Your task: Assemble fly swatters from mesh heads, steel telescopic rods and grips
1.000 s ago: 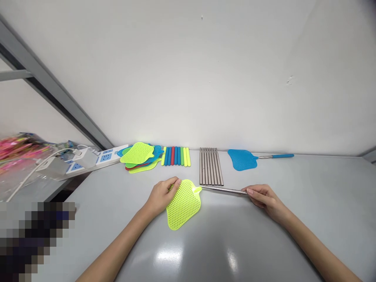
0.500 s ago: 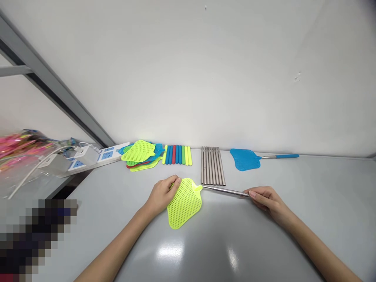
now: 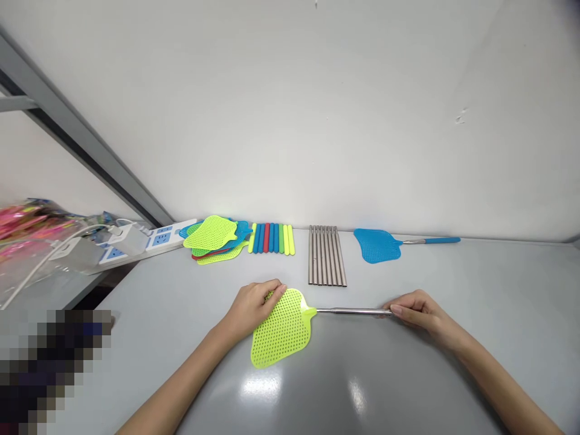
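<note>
My left hand [image 3: 257, 307] grips the upper left edge of a yellow-green perforated fly swatter head [image 3: 283, 332], thumb on top. From the head's neck a thin metal rod [image 3: 357, 311] runs to the right, joined to it. My right hand [image 3: 415, 311] pinches the rod's far end between thumb and fingers; that end is hidden in the hand. Behind the rod lies a row of several metal rods [image 3: 327, 257]. Further left are several coloured handle sleeves [image 3: 272, 238] in a row, beside a pile of swatter heads [image 3: 212, 232].
A blue fly swatter [image 3: 378, 246] with a metal shaft and blue grip lies at the back right by the wall [image 3: 362, 121]. White power strips [image 3: 156, 240] with plugs and a cable lie at the left, near bagged pink items [image 3: 34, 223]. The grey table [image 3: 453, 386] is glossy.
The yellow-green head and its rod have come lower, nearer to me. The rod, tilted before, now lies nearly level, and both hands keep their hold.
</note>
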The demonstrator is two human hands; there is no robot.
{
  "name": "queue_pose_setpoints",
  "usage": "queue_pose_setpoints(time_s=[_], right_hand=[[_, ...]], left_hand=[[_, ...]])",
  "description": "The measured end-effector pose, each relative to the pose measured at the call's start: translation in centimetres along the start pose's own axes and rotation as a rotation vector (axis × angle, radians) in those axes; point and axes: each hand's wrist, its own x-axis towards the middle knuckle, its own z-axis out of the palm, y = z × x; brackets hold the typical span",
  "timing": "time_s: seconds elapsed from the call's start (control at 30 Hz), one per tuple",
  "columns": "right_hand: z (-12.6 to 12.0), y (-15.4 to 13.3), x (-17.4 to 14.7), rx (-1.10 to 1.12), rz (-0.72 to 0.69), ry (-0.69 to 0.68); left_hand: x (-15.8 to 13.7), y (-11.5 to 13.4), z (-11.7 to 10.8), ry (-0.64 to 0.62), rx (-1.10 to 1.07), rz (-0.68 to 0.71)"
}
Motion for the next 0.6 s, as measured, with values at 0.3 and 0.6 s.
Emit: queue_pose_setpoints(time_s=[0.3, 0.6], right_hand=[[-0.6, 0.7, 0.1, 0.018, 0.013, -0.079], [0.2, -0.3, -0.3, -0.113, 0.041, -0.015]], left_hand=[[-0.3, 0.3, -0.2, -0.068, -0.010, 0.055], [-0.6, 0.5, -0.3, -0.065, -0.097, 0.053]])
